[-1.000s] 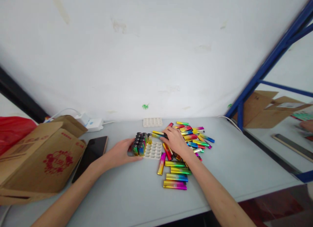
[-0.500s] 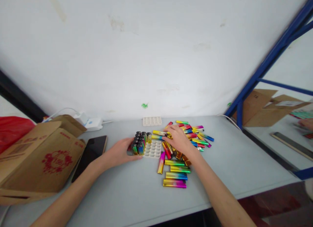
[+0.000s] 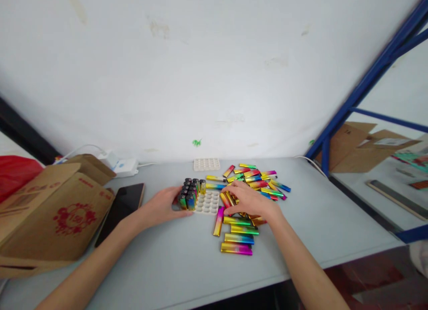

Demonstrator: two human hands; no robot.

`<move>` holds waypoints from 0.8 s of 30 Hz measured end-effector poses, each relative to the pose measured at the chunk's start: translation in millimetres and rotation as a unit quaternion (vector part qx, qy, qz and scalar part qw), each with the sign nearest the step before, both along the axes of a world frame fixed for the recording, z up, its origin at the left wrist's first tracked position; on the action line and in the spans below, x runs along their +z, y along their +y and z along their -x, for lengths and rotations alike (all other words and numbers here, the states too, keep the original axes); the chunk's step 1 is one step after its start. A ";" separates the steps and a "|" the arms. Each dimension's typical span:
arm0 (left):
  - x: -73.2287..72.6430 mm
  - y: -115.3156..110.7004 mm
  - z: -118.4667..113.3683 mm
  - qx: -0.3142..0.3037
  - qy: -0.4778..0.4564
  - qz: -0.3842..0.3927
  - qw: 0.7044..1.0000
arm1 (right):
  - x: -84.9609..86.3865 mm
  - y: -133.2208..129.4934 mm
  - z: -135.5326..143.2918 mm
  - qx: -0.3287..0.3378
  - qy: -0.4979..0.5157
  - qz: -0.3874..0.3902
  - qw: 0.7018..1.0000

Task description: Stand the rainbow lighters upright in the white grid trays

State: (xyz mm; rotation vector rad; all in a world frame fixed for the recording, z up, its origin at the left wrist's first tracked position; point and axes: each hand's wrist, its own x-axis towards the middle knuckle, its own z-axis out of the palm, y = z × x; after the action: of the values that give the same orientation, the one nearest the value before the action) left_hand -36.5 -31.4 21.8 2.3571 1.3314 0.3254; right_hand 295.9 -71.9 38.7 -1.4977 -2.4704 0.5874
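Observation:
My left hand (image 3: 164, 204) curls round the left end of a white tray (image 3: 207, 203) with oval slots, thumb along its front. Several lighters (image 3: 190, 193) with black tops and shiny coloured bodies stand upright in the tray's left part. Slots on its right side are bare. My right hand (image 3: 249, 198) reaches over a loose pile of lighters (image 3: 264, 181), its thumb and fingers apart around a few red and gold ones (image 3: 226, 200). Its palm hides part of the pile. Nearer me, several gradient-coloured lighters (image 3: 239, 238) lie in a rough column.
A second white slotted tray (image 3: 206, 164) lies by the wall. Leftward are a dark phone (image 3: 122, 207), a cardboard box (image 3: 63, 216) and a white power strip (image 3: 126, 167). A blue metal frame (image 3: 326, 154) rises on the right, with an open carton (image 3: 354, 152) beyond.
My right hand has come down and nearer me over the pile, uncovering lighters at the back. My left hand stays at the tray.

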 end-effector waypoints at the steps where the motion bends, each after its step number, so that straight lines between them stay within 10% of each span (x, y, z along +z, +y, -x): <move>1: -0.5 0.4 0.3 -0.002 -0.002 -0.003 1.000 | 1.4 -0.3 -0.2 -0.007 0.010 0.000 1.000; 11: -1.2 0.7 1.3 -0.009 -0.020 0.002 1.000 | -3.0 14.3 -0.2 -0.073 0.245 -0.036 0.966; 24: -0.5 1.4 1.2 -0.011 -0.012 -0.005 1.000 | -2.5 16.7 17.8 -0.132 0.634 0.197 0.736</move>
State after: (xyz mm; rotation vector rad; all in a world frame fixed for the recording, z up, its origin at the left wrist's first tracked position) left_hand -37.8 -30.0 21.3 2.3680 1.2950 0.3535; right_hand 278.1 -55.2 36.2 -0.8974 -1.0669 1.4788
